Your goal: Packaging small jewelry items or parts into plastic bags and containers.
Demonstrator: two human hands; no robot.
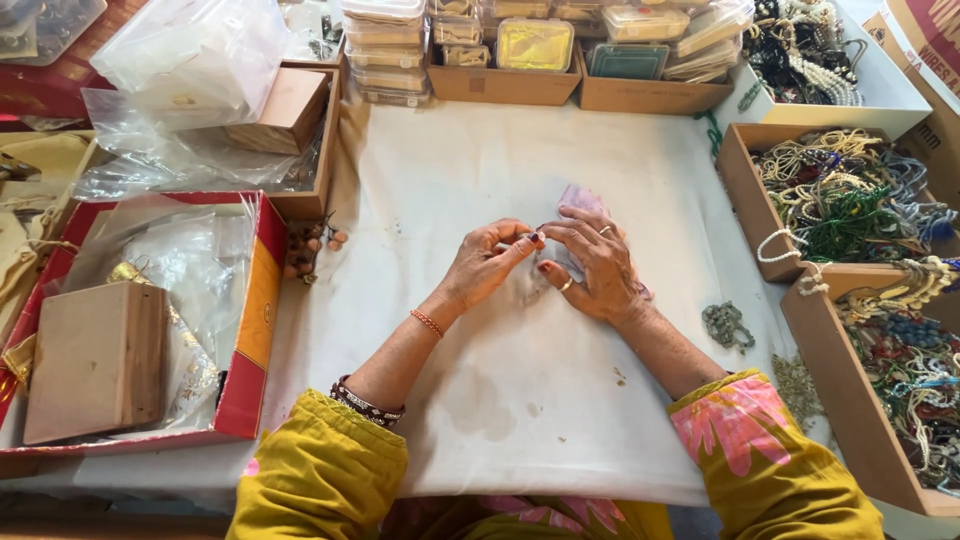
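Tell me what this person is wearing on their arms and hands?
Both arms have mustard-yellow sleeves; the right sleeve shows pink flower shapes. The left hand side has an orange bracelet and dark beaded bangles. The right hand wears rings.

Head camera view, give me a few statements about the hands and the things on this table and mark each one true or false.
1. Both hands, the left hand and the right hand, meet over the white cloth. True.
2. The red box sits to the person's right. False: it is on the left, holding a wooden box.
3. The right hand wears rings. True.
4. The cardboard trays on the right are filled with folded cloth. False: they hold bead strings.
5. A small grey bead cluster lies on the cloth near the right forearm. True.
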